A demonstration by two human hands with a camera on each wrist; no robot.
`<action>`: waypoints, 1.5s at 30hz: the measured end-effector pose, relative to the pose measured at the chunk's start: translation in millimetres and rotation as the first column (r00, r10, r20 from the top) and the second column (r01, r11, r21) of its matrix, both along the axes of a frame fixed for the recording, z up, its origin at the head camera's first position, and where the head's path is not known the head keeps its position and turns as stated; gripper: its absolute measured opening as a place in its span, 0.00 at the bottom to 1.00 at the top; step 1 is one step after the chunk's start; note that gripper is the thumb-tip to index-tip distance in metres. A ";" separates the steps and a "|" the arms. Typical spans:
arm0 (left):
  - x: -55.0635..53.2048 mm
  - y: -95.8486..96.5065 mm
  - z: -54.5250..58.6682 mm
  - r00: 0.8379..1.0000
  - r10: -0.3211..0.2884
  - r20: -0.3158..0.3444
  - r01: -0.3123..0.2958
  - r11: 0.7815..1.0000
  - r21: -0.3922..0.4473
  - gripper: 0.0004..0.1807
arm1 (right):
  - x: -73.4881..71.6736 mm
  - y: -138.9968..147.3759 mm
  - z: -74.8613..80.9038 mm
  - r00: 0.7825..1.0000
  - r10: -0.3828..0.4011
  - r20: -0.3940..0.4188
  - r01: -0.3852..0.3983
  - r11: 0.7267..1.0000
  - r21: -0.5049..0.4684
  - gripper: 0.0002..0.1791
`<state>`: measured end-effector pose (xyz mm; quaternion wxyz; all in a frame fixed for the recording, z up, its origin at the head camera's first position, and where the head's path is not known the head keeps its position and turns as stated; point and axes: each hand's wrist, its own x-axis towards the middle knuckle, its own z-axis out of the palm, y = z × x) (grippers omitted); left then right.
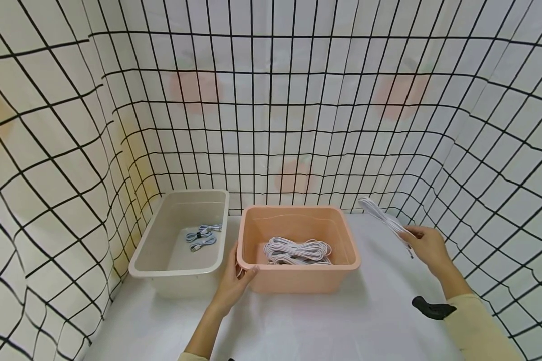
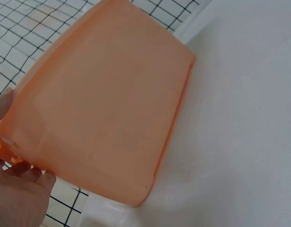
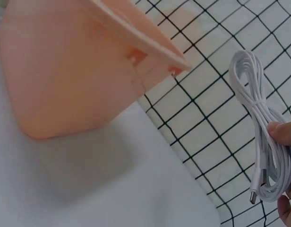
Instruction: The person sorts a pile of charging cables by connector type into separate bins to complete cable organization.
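My left hand (image 1: 229, 288) grips the left front corner of a peach-orange plastic bin (image 1: 298, 281), thumb over the rim and fingers along the side. Coiled white cables (image 1: 297, 250) lie inside that bin. In the left wrist view the fingers curl under the bin's rim, with the bin wall (image 2: 103, 99) filling the middle. Right of the bin, my right hand (image 1: 429, 249) pinches a bundled white USB cable (image 1: 381, 215) above the table. The right wrist view shows this cable (image 3: 252, 90) folded into long loops, its metal plug hanging at the lower end.
A beige bin (image 1: 160, 240) stands left of the orange one, holding a few light-blue cable bundles (image 1: 203, 236). Black wire mesh (image 1: 293, 150) rises at the back and both sides of the white tabletop (image 1: 307, 326). A black strap (image 1: 433, 308) lies at the right sleeve.
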<state>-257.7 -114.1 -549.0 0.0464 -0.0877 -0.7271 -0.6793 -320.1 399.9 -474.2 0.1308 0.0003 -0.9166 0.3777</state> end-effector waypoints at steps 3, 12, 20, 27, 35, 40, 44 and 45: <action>0.1 -0.9 -1.1 1.000 -0.011 -0.010 0.011 1.000 0.013 0.51 | -1.3 -8.2 7.1 1.000 0.024 -0.016 -0.024 1.000 0.006 0.26; 1.6 -1.8 -2.3 1.000 -0.021 -0.021 0.022 0.999 0.035 0.51 | -3.8 -32.0 19.8 0.991 0.104 -0.088 -0.102 0.994 0.028 0.23; 1.6 -1.4 -2.3 1.000 -0.018 -0.023 0.018 0.999 0.034 0.51 | -5.6 -61.8 30.2 0.974 0.186 -0.129 -0.182 0.982 0.043 0.20; 2.1 -1.7 -1.3 0.999 -0.014 -0.029 0.015 0.999 0.032 0.51 | -10.5 -85.1 30.8 0.961 0.225 -0.158 -0.221 0.974 0.043 0.16; 2.4 -2.2 -1.5 0.999 -0.012 -0.033 0.013 0.999 0.039 0.51 | -15.7 -113.0 33.6 0.938 0.307 -0.160 -0.313 0.950 -0.017 0.14; 1.9 -1.7 -1.7 1.000 -0.008 -0.026 0.009 1.000 0.025 0.51 | -19.8 -126.8 32.8 0.931 0.334 -0.149 -0.342 0.940 -0.025 0.12; 1.5 -1.2 -1.6 1.000 -0.008 -0.023 0.008 1.000 0.015 0.51 | -22.8 -137.2 32.3 0.921 0.357 -0.154 -0.365 0.931 -0.026 0.11; 1.6 -1.2 -1.6 1.000 -0.009 -0.024 0.009 1.000 0.017 0.51 | -23.4 -140.3 32.7 0.919 0.362 -0.157 -0.370 0.929 -0.026 0.10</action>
